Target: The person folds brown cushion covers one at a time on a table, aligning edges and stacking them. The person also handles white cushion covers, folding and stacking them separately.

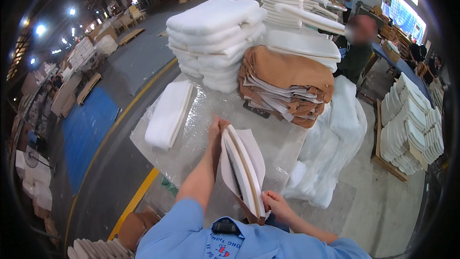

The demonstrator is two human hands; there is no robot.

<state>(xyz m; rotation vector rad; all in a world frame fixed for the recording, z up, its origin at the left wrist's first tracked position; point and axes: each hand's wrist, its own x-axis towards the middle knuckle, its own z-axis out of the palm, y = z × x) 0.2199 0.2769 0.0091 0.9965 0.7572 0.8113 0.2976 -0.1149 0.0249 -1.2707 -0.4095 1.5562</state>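
A long curved cushion pad [248, 177], white foam with a tan strip along its edge, stands on its side in front of me. An opened cushion cover [254, 146], pale inside and brown outside, wraps around it. My left hand [217, 129] holds the cover at its far end, the fingers partly hidden behind the fabric. At the near end, close to my body, my right hand [275, 205] pinches the cover's edge. Just beyond lies a pile of brown covers [287, 67] with pale undersides showing.
The plastic-covered table [206, 110] carries a tall stack of white padding [211, 19] and a separate folded white pad [167, 115]. Bagged white padding [330, 148] bulges at its right. A person [357, 48] stands across the table. Stacked white cushions [407, 120] sit on a pallet at far right.
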